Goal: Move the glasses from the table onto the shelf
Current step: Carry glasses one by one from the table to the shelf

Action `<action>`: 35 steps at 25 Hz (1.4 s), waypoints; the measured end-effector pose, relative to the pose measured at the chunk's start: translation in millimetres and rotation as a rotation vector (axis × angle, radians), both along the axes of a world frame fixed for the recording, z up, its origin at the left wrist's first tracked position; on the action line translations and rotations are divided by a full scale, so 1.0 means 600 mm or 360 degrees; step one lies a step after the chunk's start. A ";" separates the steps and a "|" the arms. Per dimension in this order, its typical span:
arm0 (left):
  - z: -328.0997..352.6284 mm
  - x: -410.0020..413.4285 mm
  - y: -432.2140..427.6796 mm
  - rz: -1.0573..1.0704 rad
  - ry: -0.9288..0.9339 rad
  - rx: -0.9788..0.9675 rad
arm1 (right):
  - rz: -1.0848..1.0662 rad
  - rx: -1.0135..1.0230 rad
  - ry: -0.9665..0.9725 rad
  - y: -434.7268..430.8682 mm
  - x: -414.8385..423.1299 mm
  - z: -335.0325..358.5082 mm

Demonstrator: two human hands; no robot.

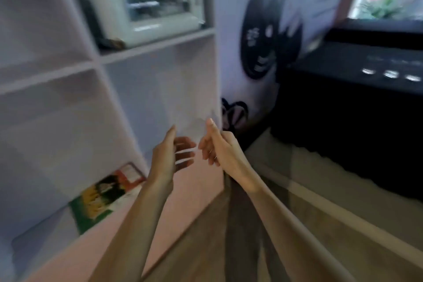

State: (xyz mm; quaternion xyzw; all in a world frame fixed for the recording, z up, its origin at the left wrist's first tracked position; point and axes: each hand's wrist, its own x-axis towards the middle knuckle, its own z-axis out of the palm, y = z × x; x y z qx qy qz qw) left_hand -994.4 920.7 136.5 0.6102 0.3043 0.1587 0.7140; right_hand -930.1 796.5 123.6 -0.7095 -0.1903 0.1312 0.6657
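The whole view is smeared by motion. My left hand (pixel 174 153) and my right hand (pixel 217 149) are raised close together in front of the white shelf unit (pixel 158 49), at its lower right compartment. Between them is a faint see-through glass (pixel 194 128); thin bright lines from it cross my left fingers. My left fingers curve round its far side with the thumb up. On the other side my right thumb points up and the fingers curl in. The glass hangs above the compartment's pinkish floor (pixel 183 192). No table or other glasses are in view.
A white-framed appliance (pixel 146 2) fills the shelf compartment above. A green and yellow booklet (pixel 103 197) lies in the lower left compartment. A black-and-white wall picture (pixel 265 41) is right of the shelf, then a dark counter (pixel 357 98) under a window.
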 end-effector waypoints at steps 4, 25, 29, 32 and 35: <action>-0.068 0.105 -0.209 -0.0495 0.0143 -0.0001 | -0.0336 -0.0106 0.0218 -0.252 0.058 -0.076; -0.185 0.511 -1.075 -0.1440 0.0187 -0.0120 | -0.1196 -0.0154 0.0434 -1.135 0.294 -0.141; -0.193 0.637 -1.190 -0.1511 0.0247 -0.0150 | -0.1233 -0.0243 0.0484 -1.244 0.409 -0.127; -0.196 0.715 -1.252 -0.1502 0.0222 -0.0182 | -0.1228 -0.0278 0.0470 -1.305 0.489 -0.113; -0.194 0.785 -1.289 -0.1421 0.0224 -0.0250 | -0.1214 -0.0276 0.0467 -1.349 0.569 -0.108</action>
